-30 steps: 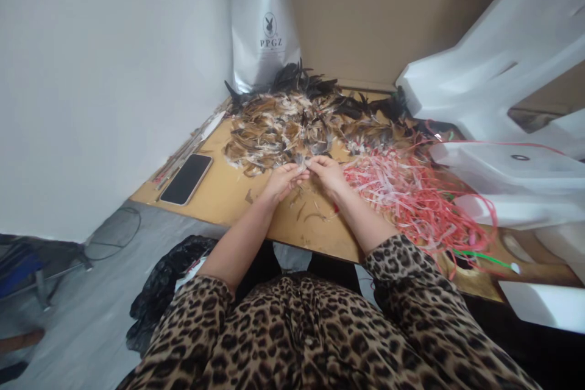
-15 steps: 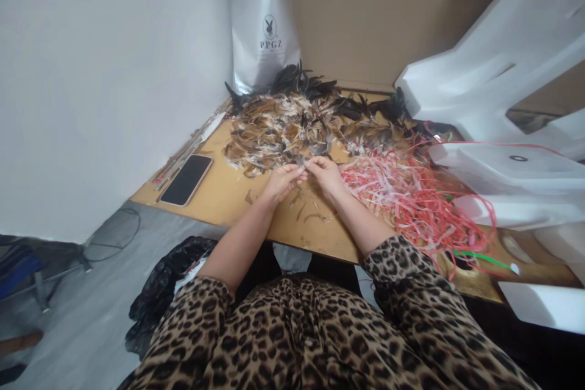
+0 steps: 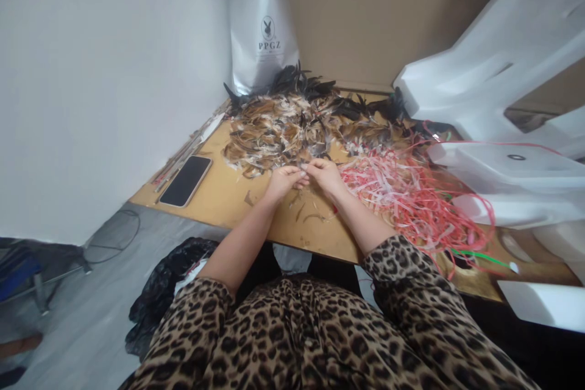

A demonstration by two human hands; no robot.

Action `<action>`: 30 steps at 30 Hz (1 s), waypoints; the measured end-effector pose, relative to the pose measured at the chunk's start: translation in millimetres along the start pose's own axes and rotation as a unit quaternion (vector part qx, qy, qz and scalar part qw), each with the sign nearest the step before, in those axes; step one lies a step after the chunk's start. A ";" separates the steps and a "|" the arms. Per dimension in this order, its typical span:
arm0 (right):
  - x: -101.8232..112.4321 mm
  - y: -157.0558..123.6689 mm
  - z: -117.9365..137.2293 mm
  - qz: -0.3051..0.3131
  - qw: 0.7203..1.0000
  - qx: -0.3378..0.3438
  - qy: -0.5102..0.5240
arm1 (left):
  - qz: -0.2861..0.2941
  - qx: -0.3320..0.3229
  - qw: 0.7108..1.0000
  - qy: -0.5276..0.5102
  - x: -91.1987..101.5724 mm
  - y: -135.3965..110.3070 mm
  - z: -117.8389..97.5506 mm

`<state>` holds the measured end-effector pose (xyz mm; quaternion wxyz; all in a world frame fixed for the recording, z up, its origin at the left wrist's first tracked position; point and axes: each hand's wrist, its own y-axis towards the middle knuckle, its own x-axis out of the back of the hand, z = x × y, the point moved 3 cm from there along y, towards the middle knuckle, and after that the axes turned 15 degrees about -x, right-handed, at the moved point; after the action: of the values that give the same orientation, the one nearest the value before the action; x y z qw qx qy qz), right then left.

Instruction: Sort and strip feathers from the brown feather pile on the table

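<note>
My left hand and my right hand meet fingertip to fingertip at the near edge of a heap of brown, white and black feathers on a wooden table. Both hands have their fingers curled in a pinch on something small between them, perhaps a feather, too small to name. A tangle of red and white strips lies just right of my right hand. Loose feather bits lie on the table under my wrists.
A black phone lies face up at the table's left, beside thin sticks along the edge. A silver bag stands at the back against a cardboard wall. White foam blocks crowd the right. A black bag sits on the floor.
My hands have stayed together at the same spot, with only small finger movements. The small pale tuft seen between them earlier is now less visible.
</note>
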<state>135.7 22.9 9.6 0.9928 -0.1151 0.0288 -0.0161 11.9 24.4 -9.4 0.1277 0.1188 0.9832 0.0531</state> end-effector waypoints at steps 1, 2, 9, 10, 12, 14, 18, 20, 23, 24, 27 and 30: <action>-0.3 0.0 0.4 0.002 1.000 0.000 -0.006 | 0.002 -0.002 1.000 0.004 -0.1 -0.1 0.1; -0.3 0.0 1.4 0.005 1.000 -0.001 -0.016 | 0.004 -0.004 1.000 0.005 -0.1 -0.1 0.2; 39.5 3.5 27.6 -0.009 0.985 0.047 -0.165 | -0.048 0.000 0.998 -0.041 6.2 1.6 -1.1; 49.4 4.1 31.4 -0.030 0.973 0.059 -0.220 | -0.062 0.002 0.997 -0.053 7.4 2.1 -1.2; 65.9 4.8 36.3 -0.061 0.932 0.083 -0.348 | -0.079 0.004 0.994 -0.069 9.1 2.9 -1.0; 76.3 5.6 36.6 -0.066 0.886 0.096 -0.449 | -0.085 0.003 0.993 -0.079 10.1 3.6 -0.1; 83.7 7.2 33.0 -0.040 0.851 0.095 -0.515 | -0.087 0.002 0.992 -0.089 12.1 4.5 2.6; 83.3 6.6 33.7 -0.026 0.844 0.107 -0.525 | -0.088 0.002 0.992 -0.095 13.0 4.7 3.5; 78.8 2.9 36.6 -0.014 0.798 0.141 -0.585 | -0.086 0.002 0.991 -0.103 13.4 4.7 4.1; 76.5 1.3 37.3 -0.013 0.777 0.152 -0.610 | -0.085 0.002 0.991 -0.104 13.3 4.8 4.1; 68.7 -2.7 36.4 -0.013 0.726 0.163 -0.668 | -0.083 0.000 0.991 -0.106 13.3 4.9 3.7; 59.9 -6.0 32.6 -0.009 0.697 0.172 -0.696 | -0.088 0.004 0.990 -0.106 13.8 5.0 3.2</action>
<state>197.4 22.1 39.4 0.7318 0.0794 -0.6746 0.0550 0.8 32.9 -15.2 0.2348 0.0376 0.9710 0.0252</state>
